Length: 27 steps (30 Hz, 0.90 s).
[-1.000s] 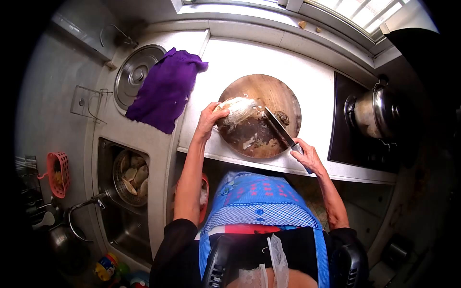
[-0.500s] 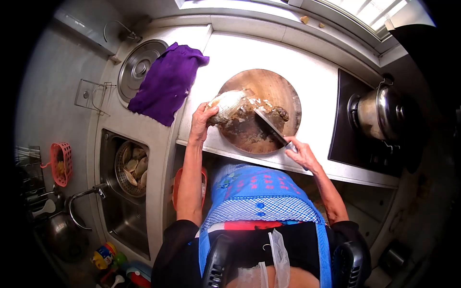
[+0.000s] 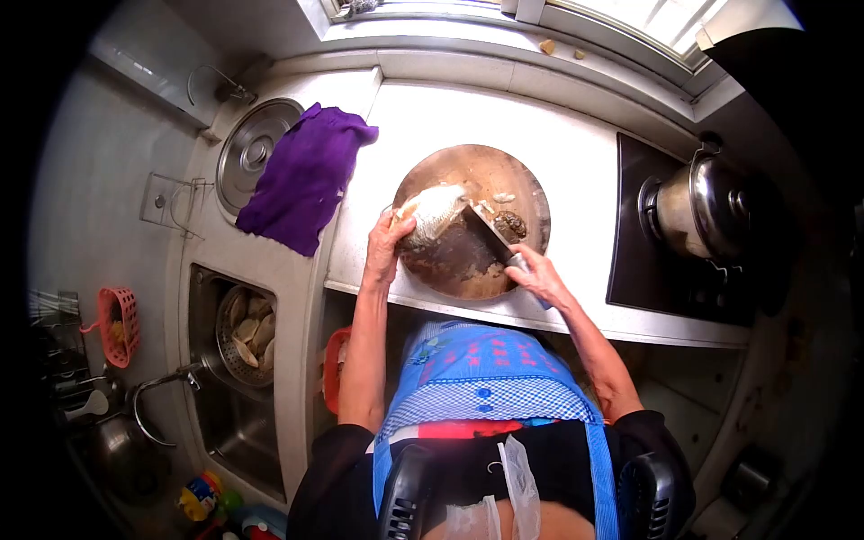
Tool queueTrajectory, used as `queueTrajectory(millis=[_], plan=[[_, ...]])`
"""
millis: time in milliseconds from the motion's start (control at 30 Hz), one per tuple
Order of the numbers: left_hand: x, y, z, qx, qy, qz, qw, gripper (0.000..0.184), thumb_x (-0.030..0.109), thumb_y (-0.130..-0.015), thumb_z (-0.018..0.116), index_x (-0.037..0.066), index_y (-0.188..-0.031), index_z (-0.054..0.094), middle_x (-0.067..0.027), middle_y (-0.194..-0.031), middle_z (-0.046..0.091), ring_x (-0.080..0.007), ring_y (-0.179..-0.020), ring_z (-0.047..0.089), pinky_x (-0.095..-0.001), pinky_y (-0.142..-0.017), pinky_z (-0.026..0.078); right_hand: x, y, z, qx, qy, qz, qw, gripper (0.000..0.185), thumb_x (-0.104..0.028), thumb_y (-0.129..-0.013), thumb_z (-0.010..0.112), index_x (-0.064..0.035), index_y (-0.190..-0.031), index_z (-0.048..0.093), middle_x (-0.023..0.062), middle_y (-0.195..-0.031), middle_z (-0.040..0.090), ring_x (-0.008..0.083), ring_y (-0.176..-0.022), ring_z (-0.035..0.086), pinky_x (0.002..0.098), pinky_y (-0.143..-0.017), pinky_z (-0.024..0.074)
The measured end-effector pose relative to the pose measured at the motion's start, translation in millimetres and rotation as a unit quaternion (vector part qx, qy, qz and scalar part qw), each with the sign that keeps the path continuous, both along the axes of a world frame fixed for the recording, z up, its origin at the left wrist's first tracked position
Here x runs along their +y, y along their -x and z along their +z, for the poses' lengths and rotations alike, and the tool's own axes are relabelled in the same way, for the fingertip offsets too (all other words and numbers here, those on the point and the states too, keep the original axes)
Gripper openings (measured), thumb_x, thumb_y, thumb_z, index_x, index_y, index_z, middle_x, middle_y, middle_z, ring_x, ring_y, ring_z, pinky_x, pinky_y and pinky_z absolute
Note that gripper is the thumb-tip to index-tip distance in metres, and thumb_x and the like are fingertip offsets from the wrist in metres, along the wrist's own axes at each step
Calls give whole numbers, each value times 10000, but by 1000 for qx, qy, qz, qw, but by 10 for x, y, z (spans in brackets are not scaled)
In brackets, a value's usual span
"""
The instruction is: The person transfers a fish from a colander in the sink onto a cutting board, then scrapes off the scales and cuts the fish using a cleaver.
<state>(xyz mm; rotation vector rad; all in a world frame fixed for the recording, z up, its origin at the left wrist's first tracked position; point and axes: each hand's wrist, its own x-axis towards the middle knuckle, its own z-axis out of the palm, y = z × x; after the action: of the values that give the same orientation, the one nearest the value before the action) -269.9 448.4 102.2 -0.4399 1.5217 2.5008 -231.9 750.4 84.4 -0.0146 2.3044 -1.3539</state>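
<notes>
A silvery fish (image 3: 435, 209) lies on the left part of a round wooden board (image 3: 459, 277). My left hand (image 3: 387, 243) is closed round the fish's left end, at the board's left rim. In my right hand (image 3: 537, 274) is the handle of a knife (image 3: 488, 233), whose blade points up and left, its tip at the right end of the fish. A dark lump (image 3: 510, 225) rests on the board just right of the blade. Pale scraps and wet residue lie around the fish and blade.
A purple cloth (image 3: 310, 175) partly covers a round metal lid (image 3: 252, 148) at the left. The sink (image 3: 238, 423) holds a colander (image 3: 229, 346) with pale pieces. To the right, a lidded pot (image 3: 688, 211) stands on the black stove (image 3: 630, 261).
The knife tip has shifted left relative to the board, up to the fish. My right hand has moved left with it. My left hand still holds the fish. The whole view has shifted slightly.
</notes>
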Motion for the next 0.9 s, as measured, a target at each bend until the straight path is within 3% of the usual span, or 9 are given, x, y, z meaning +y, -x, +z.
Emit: queueTrajectory(millis=[133,333,433,500,533,567,667,833,900], plan=[[34,-123,-320,-21,10,-54,998,424,192,-787,759,19,-1135,590,-46,-1037,662,-120,-946,607,-266,-881,462,405,154,44,6,-48,-30,998,413,-263,-821,659,-104,-1193,581,46,-763,613,137,-702,573,305,-654,482],[159,-82,-536,-16,36,-129,991,399,178,-793,756,29,-1130,604,-42,-1068,657,-118,-984,602,-256,-905,446,404,91,167,-38,53,-74,995,347,-211,-839,643,-93,-1161,585,2,-671,540,97,-610,510,283,-577,436],[251,-52,-704,-6,86,-155,984,392,194,-780,773,39,-1098,606,-36,-1010,652,-106,-922,596,-243,-857,453,333,-1,214,33,11,-94,995,341,-193,-853,630,-92,-1173,569,18,-646,527,112,-588,508,290,-570,436],[266,-31,-1036,20,303,-172,937,463,266,-764,759,18,-1123,605,-72,-940,670,-117,-854,611,-257,-754,483,271,-38,310,81,-85,-71,991,344,-196,-868,618,-89,-1188,550,52,-629,507,123,-579,507,294,-567,432],[320,-43,-771,-27,286,-175,942,472,304,-750,753,18,-1096,607,-74,-885,665,-122,-783,609,-273,-676,491,239,-54,304,81,-80,-70,991,349,-203,-879,612,-87,-1199,534,91,-625,515,167,-591,544,329,-583,449],[365,-53,-764,-26,286,-177,941,472,304,-750,753,18,-1096,607,-74,-885,665,-122,-783,609,-273,-676,491,197,-56,311,82,-80,-72,991,349,-203,-879,612,-87,-1199,534,91,-625,515,167,-591,544,329,-583,449],[533,-71,-736,-16,258,-140,956,448,295,-757,752,8,-1070,605,-66,-862,654,-121,-715,598,-277,-572,487,92,-37,332,85,-107,-44,990,370,-230,-890,614,-81,-1212,510,167,-693,595,314,-667,632,405,-643,486],[678,-53,-811,-39,275,-108,954,441,298,-756,750,8,-1056,607,-85,-828,653,-138,-721,607,-293,-582,494,-26,99,491,125,-84,-64,987,368,-231,-904,601,-69,-1217,495,194,-708,598,325,-684,642,405,-636,490],[705,-47,-908,-18,314,-114,942,464,278,-791,749,-2,-1119,579,-87,-922,654,-147,-748,627,-274,-560,516,-84,159,700,155,-73,-75,982,365,-230,-914,598,-74,-1225,488,204,-740,610,329,-695,648,408,-633,492]])
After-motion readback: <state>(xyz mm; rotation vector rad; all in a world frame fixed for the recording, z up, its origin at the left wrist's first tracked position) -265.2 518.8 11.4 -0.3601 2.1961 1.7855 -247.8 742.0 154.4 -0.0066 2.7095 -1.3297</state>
